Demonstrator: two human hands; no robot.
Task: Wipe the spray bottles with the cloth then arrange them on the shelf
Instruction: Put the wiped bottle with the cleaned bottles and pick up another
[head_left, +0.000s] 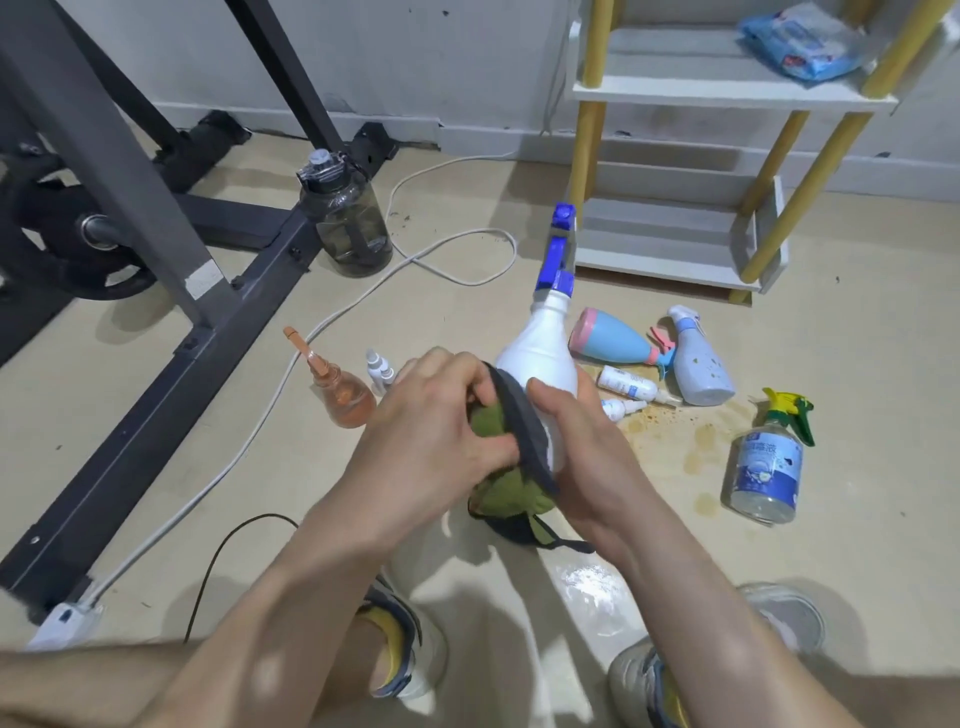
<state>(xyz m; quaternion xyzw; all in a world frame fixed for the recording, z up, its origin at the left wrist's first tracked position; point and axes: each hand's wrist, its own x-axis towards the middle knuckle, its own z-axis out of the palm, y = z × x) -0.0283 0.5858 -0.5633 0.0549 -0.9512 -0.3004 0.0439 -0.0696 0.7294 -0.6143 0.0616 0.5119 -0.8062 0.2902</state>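
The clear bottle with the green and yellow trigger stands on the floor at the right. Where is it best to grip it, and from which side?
Probably its narrow neck, just under the trigger, coming from above on the left: the clear bottle stands upright and the trigger juts right, so that side is free.

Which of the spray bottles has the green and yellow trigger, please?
The clear bottle with the blue label, farthest right and apart from the cluster; the other bottles' heads are blue, pink, white or orange.
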